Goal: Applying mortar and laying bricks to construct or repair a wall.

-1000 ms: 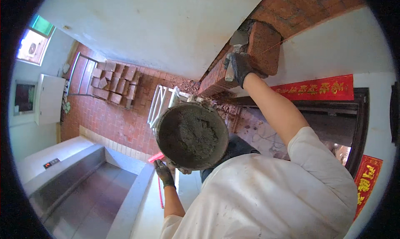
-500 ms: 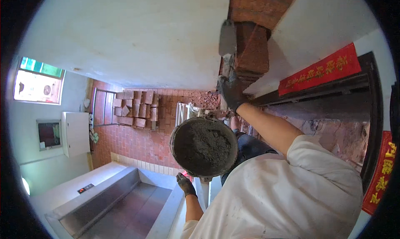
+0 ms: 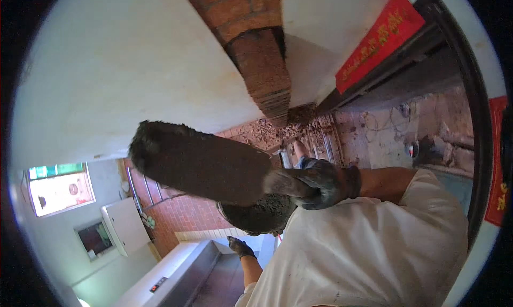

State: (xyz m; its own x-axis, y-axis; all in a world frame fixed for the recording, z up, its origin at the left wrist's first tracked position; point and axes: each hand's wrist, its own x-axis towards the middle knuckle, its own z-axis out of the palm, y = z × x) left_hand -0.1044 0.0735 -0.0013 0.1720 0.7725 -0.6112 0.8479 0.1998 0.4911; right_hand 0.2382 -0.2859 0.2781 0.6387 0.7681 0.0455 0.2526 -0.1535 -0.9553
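In my right hand [image 3: 326, 185], which wears a dark, dirty glove, the handle of a trowel [image 3: 208, 165] is gripped. Its broad, mortar-coated blade points left, close to the camera, with a lump of wet mortar on the far end. Beneath the blade is a round bucket [image 3: 262, 216] of grey mortar, partly covered by it. My left hand [image 3: 241, 247], also gloved, hangs to the lower left of the bucket, apart from it, holding nothing, its fingers loosely out. A brick column [image 3: 262, 61] rises in the gap between white walls ahead.
Broken rubble [image 3: 267, 133] lies at the column's foot. A dark door frame [image 3: 457, 45] with a red banner [image 3: 379, 39] stands at right. On the left are a metal rail frame [image 3: 152, 186], a white wall box [image 3: 125, 224] and a window [image 3: 60, 189]. A lift doorway [image 3: 214, 277] opens at lower left.
My right hand has drawn back from the brick column toward me, over the bucket, swinging the trowel blade to point left. The view has turned, and the stacked bricks at left are now hidden.
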